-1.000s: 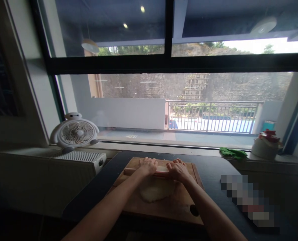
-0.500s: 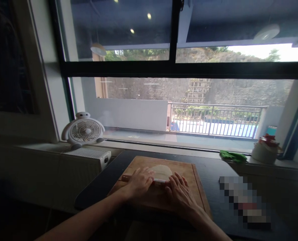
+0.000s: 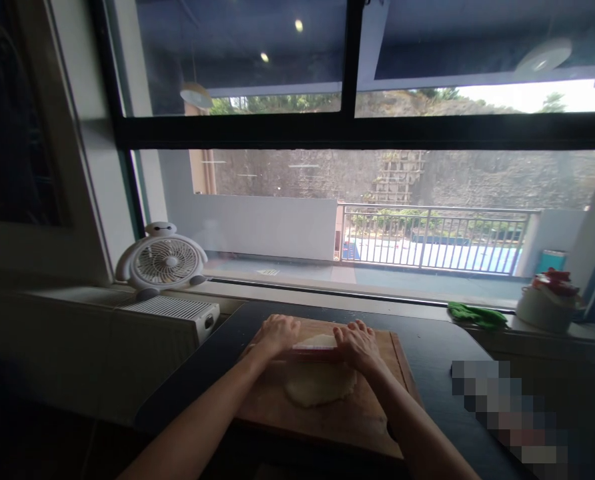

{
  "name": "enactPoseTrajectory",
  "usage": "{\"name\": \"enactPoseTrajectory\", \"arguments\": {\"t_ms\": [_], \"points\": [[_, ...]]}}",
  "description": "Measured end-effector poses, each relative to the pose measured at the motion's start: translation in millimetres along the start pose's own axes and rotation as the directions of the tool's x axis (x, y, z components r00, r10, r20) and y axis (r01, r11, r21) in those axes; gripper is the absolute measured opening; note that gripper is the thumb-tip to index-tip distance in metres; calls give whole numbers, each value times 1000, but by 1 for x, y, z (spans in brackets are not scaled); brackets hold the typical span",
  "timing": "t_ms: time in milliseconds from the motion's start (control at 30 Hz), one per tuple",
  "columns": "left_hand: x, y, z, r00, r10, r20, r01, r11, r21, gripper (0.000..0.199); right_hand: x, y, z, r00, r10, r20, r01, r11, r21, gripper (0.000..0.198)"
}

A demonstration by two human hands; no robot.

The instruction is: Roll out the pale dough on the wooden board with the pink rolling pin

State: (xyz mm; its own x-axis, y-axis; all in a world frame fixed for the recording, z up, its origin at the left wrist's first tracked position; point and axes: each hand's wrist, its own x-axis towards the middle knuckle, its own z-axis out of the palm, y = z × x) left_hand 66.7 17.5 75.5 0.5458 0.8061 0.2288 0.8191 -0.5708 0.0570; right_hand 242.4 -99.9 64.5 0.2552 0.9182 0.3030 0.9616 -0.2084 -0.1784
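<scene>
Across a wooden cutting board (image 3: 307, 419) lies a reddish rolling pin (image 3: 316, 353) with a pale printed band in its middle. Over its left part my left hand (image 3: 279, 336) is curled, and my right hand (image 3: 358, 341) grips the right part, fingers bent over the far side. Under the pin spreads a flat, pale sheet of dough (image 3: 320, 388). Most of it shows on the near side, with a smaller strip beyond the pin. Both ends of the pin are mostly hidden by my hands.
The board rests on a dark table (image 3: 192, 383). A white fan (image 3: 170, 261) stands at the left by the window. On the sill at the right are a green cloth (image 3: 477, 315) and a pale pot (image 3: 547, 307) with a red top. A blurred-out item (image 3: 507, 413) lies on the table's right.
Both hands have moved away from me with the rolling pin, toward the board's far edge. More of the dough now shows on the near side of the pin.
</scene>
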Motion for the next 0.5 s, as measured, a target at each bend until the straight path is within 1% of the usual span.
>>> {"name": "enactPoseTrajectory", "arguments": {"t_ms": [100, 200, 267, 333, 400, 433, 500], "points": [[-21, -2, 5, 998, 51, -30, -51, 999, -5, 41, -31, -3, 1, 996, -55, -66, 55, 999, 0, 48], [-58, -6, 11, 991, 118, -68, -119, 993, -15, 40, -71, -3, 2, 975, -167, -150, 173, 985, 29, 40], [-84, -10, 14, 984, 158, -86, -161, 987, -27, 44, -96, -3, 1, 956, -246, -158, 255, 966, 41, 38], [-101, -13, 15, 978, 199, -70, -202, 978, -45, 48, -113, -4, -2, 946, -289, -144, 296, 955, 30, 38], [-103, -14, 16, 975, 218, -53, -221, 974, -57, 51, -123, -6, -9, 943, -308, -129, 312, 950, 12, 37], [-97, -11, 16, 975, 216, -47, -219, 974, -59, 52, -126, -6, -13, 944, -304, -128, 307, 952, 6, 35], [-74, 0, 16, 978, 204, -41, -206, 976, -63, 52, -127, -2, -19, 950, -281, -136, 284, 959, 0, 26]]}}
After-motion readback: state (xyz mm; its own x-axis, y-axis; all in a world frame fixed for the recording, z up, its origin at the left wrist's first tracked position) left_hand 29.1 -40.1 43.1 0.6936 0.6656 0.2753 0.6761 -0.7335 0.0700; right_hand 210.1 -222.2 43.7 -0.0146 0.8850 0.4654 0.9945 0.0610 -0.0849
